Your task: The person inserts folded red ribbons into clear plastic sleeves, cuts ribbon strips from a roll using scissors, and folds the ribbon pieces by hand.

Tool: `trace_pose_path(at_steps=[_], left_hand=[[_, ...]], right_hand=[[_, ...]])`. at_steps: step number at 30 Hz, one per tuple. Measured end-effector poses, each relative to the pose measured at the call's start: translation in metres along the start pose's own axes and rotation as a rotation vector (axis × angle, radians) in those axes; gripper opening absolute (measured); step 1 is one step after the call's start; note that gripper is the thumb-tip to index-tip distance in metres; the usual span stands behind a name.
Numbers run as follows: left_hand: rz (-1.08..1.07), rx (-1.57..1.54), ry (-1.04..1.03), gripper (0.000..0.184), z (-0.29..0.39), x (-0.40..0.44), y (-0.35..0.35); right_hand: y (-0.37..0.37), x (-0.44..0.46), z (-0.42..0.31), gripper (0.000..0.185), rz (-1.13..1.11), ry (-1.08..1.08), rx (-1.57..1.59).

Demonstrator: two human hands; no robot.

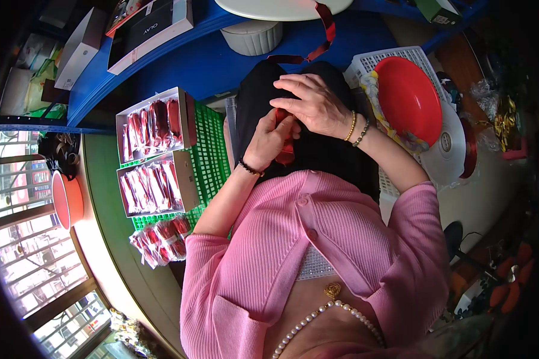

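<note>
Above my lap, my left hand (pixel 269 140) is closed around a red ribbon (pixel 285 154), whose folded part hangs below the fingers. My right hand (pixel 317 106) lies just over it, fingers stretched out and slightly apart, near the top of the ribbon. Its thumb is mostly hidden, and I cannot tell whether it touches the ribbon. A length of dark red ribbon (pixel 326 36) comes down from the white round top (pixel 281 8) and runs toward my knees.
To the left, a green basket (pixel 208 149) carries open boxes (pixel 187 125) of wrapped red pieces, with a wrapped bundle (pixel 161 240) below. At the right, a red basin (pixel 408 99) rests on a white basket (pixel 395 57). Ahead is a blue shelf (pixel 179 51) with boxes.
</note>
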State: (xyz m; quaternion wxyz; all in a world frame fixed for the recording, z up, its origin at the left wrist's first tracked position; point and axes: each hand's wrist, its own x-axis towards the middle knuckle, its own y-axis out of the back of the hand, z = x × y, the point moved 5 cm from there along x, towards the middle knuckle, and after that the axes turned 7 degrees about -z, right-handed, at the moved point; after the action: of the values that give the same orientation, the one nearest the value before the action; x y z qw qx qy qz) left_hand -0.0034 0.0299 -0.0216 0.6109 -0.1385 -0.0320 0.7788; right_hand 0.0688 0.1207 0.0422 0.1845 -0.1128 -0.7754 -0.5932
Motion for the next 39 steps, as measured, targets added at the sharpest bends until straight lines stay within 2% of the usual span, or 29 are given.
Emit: trace_pose_path(at_steps=[7,9,10,15,19,27,29,33,39], left_hand=[[0.055,0.059,-0.042,0.014,-0.006,0.005,0.003],[0.041,0.260,-0.131,0.014,-0.002,0.005,0.001],[0.041,0.261,-0.132,0.014,0.001,0.004,0.001],[-0.061,0.095,0.035,0.013,0.000,0.003,0.002],[-0.083,0.015,0.039,0.013,0.008,0.000,0.000],[-0.252,0.008,0.067,0.018,0.006,-0.001,-0.003],[-0.213,-0.019,0.057,0.018,0.008,-0.001,-0.004],[-0.167,-0.031,0.095,0.017,0.025,-0.002,-0.002],[-0.180,-0.011,0.061,0.016,0.012,-0.001,0.001]], right_hand=[[-0.001,0.001,-0.001,0.020,0.059,-0.046,0.101],[-0.005,0.001,0.000,0.019,0.077,-0.064,0.089],[-0.004,0.001,-0.001,0.019,0.078,-0.064,0.089],[0.001,0.004,-0.005,0.021,0.149,-0.080,0.086],[0.005,0.005,-0.003,0.023,0.150,-0.048,0.037],[-0.004,0.007,-0.007,0.027,-0.032,0.080,0.062],[-0.005,0.008,-0.008,0.028,-0.062,0.101,0.084],[0.004,0.010,-0.006,0.036,0.039,0.048,0.102],[0.003,0.009,-0.002,0.021,0.044,0.076,0.115]])
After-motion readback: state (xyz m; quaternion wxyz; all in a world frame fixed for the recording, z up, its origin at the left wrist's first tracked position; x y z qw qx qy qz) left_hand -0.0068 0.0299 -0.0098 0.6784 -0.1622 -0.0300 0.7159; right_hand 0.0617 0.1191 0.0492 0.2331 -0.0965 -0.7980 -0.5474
